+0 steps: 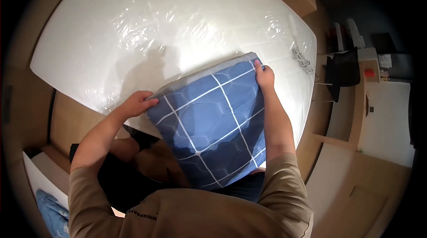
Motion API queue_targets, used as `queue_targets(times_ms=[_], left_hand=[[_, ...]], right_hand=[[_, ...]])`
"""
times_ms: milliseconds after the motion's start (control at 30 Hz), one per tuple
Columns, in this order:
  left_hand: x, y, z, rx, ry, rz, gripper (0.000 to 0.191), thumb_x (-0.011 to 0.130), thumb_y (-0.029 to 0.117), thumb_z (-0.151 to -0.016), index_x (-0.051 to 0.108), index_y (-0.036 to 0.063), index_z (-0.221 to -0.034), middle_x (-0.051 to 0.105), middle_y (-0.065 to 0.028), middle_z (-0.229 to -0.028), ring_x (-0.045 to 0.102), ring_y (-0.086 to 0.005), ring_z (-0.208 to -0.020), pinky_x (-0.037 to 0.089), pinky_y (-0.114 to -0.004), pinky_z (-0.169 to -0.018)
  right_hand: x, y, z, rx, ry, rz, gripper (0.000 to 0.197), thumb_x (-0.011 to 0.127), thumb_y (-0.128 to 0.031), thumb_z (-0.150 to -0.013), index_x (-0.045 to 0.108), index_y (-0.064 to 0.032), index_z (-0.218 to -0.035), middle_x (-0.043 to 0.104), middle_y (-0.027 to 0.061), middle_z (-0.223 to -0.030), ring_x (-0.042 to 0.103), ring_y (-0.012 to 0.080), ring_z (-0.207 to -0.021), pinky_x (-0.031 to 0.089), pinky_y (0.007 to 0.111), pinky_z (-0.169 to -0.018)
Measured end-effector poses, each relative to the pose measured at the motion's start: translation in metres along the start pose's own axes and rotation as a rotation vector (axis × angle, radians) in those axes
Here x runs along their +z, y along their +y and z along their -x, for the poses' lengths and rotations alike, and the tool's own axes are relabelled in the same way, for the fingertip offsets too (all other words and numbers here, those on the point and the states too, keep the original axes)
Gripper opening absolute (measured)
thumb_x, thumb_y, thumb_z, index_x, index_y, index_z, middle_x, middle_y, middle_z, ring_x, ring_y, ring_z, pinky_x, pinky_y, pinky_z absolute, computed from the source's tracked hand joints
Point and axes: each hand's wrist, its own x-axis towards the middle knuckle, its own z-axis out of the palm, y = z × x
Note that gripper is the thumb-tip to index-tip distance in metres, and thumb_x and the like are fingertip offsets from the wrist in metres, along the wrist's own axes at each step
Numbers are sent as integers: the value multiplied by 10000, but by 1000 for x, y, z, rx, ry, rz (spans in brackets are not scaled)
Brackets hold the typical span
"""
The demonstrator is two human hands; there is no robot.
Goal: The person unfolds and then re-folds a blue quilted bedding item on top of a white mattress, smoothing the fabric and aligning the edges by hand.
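Between my hands hangs a folded quilted cloth (206, 118), blue with white grid lines and a grey striped edge along its top. My left hand (138, 104) pinches its upper left corner, thumb on the blue face. At the upper right corner, my right hand (265, 73) grips the cloth with its thumb on top. The cloth's lower end hangs down near my lap. Behind it lies a white mattress (200, 14) in clear, wrinkled plastic film, with my shadow on it.
A coiled white cable (302, 59) lies on the mattress's right part. Further right stand a black chair (345, 68) and a desk (387, 118) with a red object (369, 73). Light blue fabric (51, 211) lies at the lower left, beside a white panel edge.
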Motion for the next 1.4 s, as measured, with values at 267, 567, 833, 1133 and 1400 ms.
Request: queue_targets(times_ms=[267, 567, 833, 1133, 1400], left_hand=[[-15, 10, -16, 151, -78, -89, 304, 628, 313, -876, 616, 35, -998, 598, -41, -816, 542, -114, -680, 442, -258, -622], [28, 65, -70, -96, -241, -119, 670, 659, 474, -807, 527, -54, -1198, 618, -179, -1062, 606, -236, -965, 478, -333, -843], [18, 67, -65, -211, -245, 27, 657, 731, 392, -756, 535, -50, -1200, 609, -167, -1096, 607, -225, -952, 480, -324, -837], [0, 78, -92, -57, -292, -354, 528, 731, 387, -753, 634, -11, -1086, 659, -110, -934, 612, -192, -882, 476, -321, -790], [-12, 226, -119, 396, 383, -1198, 347, 629, 388, -801, 644, 85, -970, 667, -152, -875, 624, -325, -881, 440, -430, -814]], right_hand=[[11, 8, -29, -44, -173, -61, 753, 541, -647, -789, 657, 85, -921, 650, 276, -921, 637, 349, -930, 476, 382, -836], [27, -31, -26, 63, -121, 112, 721, 520, -636, -786, 662, 40, -990, 655, 241, -1015, 621, 363, -1005, 468, 394, -888], [-31, 49, 11, -187, -181, -260, 772, 601, -602, -794, 518, 25, -1236, 561, 260, -1212, 569, 327, -1107, 437, 383, -946], [-88, 192, 139, 349, -566, -603, 654, 435, -534, -924, 566, 36, -1215, 625, 168, -1152, 588, 251, -1051, 420, 336, -946], [19, 152, 278, 356, -248, -787, 743, 324, -573, -958, 565, 108, -1129, 605, 195, -1115, 540, 253, -1058, 385, 345, -957]])
